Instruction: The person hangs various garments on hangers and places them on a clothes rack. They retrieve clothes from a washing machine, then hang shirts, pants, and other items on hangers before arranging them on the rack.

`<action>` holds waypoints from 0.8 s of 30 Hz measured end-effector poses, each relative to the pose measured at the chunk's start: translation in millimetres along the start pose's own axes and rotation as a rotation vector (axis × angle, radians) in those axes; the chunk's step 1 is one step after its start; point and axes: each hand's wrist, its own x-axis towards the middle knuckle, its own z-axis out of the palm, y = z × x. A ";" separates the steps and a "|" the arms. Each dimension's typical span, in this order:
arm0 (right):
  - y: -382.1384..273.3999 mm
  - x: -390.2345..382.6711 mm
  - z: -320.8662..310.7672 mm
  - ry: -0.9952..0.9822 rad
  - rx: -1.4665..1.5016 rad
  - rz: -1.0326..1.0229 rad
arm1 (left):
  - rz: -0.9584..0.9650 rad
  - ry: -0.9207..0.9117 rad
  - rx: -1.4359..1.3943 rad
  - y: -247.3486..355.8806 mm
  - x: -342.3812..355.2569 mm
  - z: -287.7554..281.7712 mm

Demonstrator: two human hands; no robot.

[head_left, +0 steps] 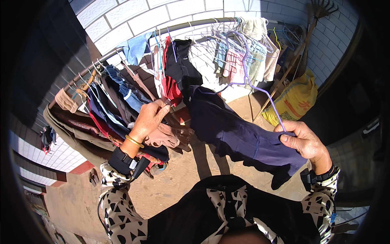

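Observation:
My right hand (304,140) grips the edge of a navy blue garment (239,136) together with one end of a purple hanger (267,92). The hanger's hook points up toward the rail, and its other arm reaches to the garment's far left part, where the cloth partly hides it. Spread slantwise, the garment hangs down in front of me. My left hand (150,120), with a yellow bangle at the wrist, is closed with thumb and forefinger together beside the hanging clothes. Whatever it may pinch is too small to make out. A pinkish-brown garment (168,138) hangs just below it.
A curved metal rail (178,26) carries several clothes on hangers, with jeans (126,87) at left and small towels (254,53) at right. A yellow sack (292,99) stands at the right by a rake (321,12). Slippers (94,177) lie on the floor at left.

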 end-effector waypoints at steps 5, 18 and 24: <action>15.9 37.5 6.2 0.176 -0.066 -0.123 | -0.196 -0.246 -0.139 -23.9 -14.6 23.6; 28.0 282.3 12.4 0.546 0.203 -0.221 | -0.223 -0.398 -0.514 -16.5 -46.2 7.6; 25.1 333.4 17.3 0.387 -0.021 -0.196 | -0.319 -0.440 -0.823 -2.6 -53.5 -28.1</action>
